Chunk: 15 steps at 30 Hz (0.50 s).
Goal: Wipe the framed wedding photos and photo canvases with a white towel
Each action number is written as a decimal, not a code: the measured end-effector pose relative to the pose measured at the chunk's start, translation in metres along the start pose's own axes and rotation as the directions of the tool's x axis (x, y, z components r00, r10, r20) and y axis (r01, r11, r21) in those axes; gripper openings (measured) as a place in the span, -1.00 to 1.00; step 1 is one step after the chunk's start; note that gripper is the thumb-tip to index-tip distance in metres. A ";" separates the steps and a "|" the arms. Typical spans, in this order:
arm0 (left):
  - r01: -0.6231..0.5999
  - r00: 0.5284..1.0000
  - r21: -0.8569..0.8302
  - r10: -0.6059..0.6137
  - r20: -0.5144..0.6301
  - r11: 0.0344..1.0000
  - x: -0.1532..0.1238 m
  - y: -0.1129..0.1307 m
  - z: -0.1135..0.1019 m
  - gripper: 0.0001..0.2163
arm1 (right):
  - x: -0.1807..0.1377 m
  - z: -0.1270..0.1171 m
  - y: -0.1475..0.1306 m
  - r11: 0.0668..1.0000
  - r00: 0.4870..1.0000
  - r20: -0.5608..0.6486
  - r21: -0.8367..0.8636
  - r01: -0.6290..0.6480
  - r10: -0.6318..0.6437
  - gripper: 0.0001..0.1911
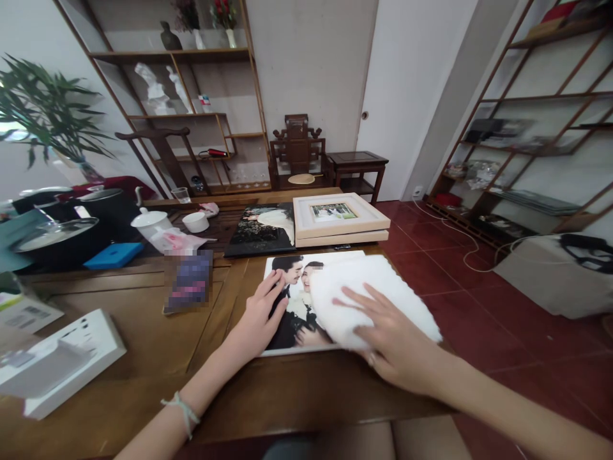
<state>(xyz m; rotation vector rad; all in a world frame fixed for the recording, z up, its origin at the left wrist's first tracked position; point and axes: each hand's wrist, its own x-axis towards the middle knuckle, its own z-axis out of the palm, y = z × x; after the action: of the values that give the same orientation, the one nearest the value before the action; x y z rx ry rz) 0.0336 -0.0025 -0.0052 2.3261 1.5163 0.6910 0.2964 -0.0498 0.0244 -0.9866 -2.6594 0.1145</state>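
wooden desk [143,332] fills the view, shelves behind. near its right edge lies a photo [292,300]. left hand [261,316] rests flat on it, fingers spread, gripping nothing. right hand [387,338] presses a white cloth [368,297] over its right half, fingers splayed. the left half looks unwiped as yet, so i judge the wiping part done.

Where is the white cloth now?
The white cloth lies on the large photo print near the table's right edge, under the right hand, with the left hand beside it.
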 end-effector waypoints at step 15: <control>-0.019 1.000 -0.015 0.020 0.023 1.000 -0.002 -0.002 -0.002 -0.58 | 0.043 0.002 0.029 1.000 1.000 -0.023 -0.017 -0.015 0.015 -0.75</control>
<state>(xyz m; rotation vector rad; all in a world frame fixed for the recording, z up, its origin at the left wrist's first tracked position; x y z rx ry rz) 0.0308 -0.0034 -0.0046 2.3328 1.4750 0.6754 0.2831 0.0006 0.0280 -1.0069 -2.6367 0.0832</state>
